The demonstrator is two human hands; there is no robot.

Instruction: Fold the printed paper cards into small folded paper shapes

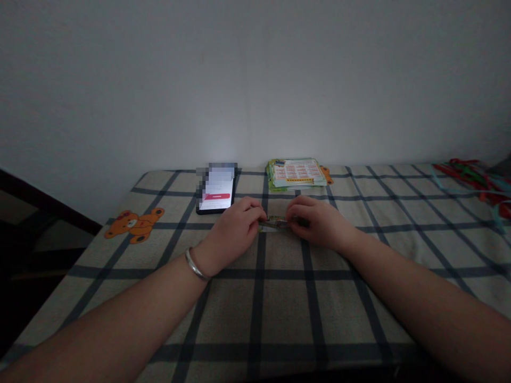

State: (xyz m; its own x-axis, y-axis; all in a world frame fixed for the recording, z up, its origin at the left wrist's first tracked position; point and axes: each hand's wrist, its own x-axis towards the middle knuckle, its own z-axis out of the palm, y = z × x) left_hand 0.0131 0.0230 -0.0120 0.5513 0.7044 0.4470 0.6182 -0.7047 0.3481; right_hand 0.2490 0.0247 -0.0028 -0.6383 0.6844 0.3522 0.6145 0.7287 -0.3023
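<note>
Between my two hands is a small, narrow piece of what looks like folded printed paper (275, 222), low over the checked cloth. My left hand (238, 223), with a silver bangle at the wrist, pinches its left end between thumb and fingers. Its right end is in the curled fingers of my right hand (317, 222). The fingertips cover both ends, so its full shape is hidden. Just beyond my right hand lies a stack of printed calendar cards (297, 174), green at the edges. A phone (219, 189) with a lit screen lies beyond my left hand.
A checked tablecloth (223, 324) covers the table, which meets a pale wall (247, 80) at the back. Orange bear pictures (133, 225) show on the cloth. Tangled red, green and pale blue ribbons (479, 181) lie at the far right. Dark furniture (32, 213) stands at the left.
</note>
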